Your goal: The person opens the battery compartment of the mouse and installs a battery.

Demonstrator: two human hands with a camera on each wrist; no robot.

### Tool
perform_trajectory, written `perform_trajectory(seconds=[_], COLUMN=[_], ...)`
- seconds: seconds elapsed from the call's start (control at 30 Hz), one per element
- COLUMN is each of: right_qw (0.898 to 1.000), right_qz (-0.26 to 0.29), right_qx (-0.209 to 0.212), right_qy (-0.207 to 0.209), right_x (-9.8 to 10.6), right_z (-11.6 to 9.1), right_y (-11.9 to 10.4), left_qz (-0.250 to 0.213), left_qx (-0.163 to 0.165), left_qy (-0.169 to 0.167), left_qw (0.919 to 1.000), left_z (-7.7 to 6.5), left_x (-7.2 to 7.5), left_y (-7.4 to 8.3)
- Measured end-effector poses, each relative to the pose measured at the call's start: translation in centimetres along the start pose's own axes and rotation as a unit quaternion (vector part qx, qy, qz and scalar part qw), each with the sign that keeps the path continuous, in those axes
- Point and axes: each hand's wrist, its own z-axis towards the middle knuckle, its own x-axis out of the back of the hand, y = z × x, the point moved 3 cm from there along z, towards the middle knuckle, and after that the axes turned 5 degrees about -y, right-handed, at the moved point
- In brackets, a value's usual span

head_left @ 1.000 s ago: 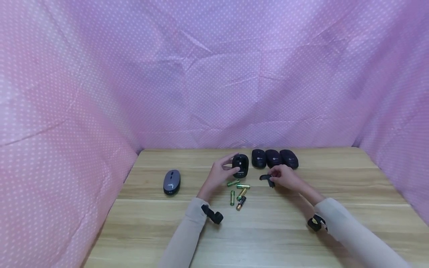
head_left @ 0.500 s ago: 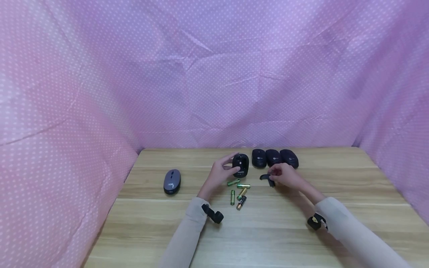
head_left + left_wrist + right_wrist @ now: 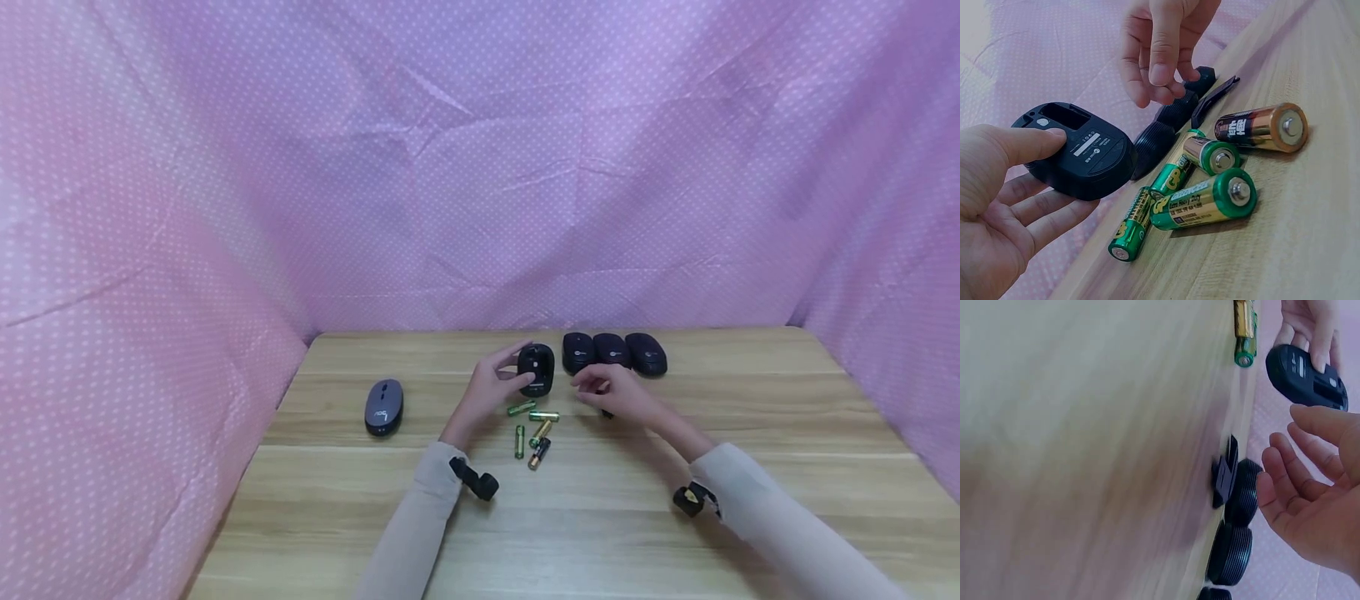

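Observation:
My left hand [image 3: 491, 387] grips a black computer mouse [image 3: 1100, 159] by its sides, thumb across its upturned underside. The battery compartment in the mouse lies uncovered. My right hand [image 3: 624, 396] hovers just right of the mouse, fingers loosely bent and holding nothing, as the right wrist view [image 3: 1322, 494] also makes plain. Below it on the table is the black battery cover [image 3: 1224, 478], mostly hidden by the hand in the head view. Several green-and-gold batteries [image 3: 1207, 203] and one black-and-copper battery [image 3: 1263, 128] lie loosely grouped in front of the mouse.
Three black mice [image 3: 612, 350] stand side by side at the back of the wooden table [image 3: 750, 400], right of the held mouse. A grey mouse [image 3: 384, 407] rests by itself on the left. Pink dotted cloth [image 3: 480, 167] hangs behind and at both sides.
My right hand has let go of the battery cover, leaving it on the table, and moved left toward the mouse. The left hand and its mouse have stayed nearly still.

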Motion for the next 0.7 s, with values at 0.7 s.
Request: perform_trajectory(seconds=[0.7], right_qw=[0.996], right_qz=[-0.011], right_qx=[0.054], right_qy=[-0.067], right_x=[-3.0], right_z=[0.6], right_y=[-1.1], left_qz=[-0.014], left_qx=[0.0], left_qy=[0.006], left_qw=[0.9999], left_z=[0.1], left_x=[0.0], left_y=[-0.2])
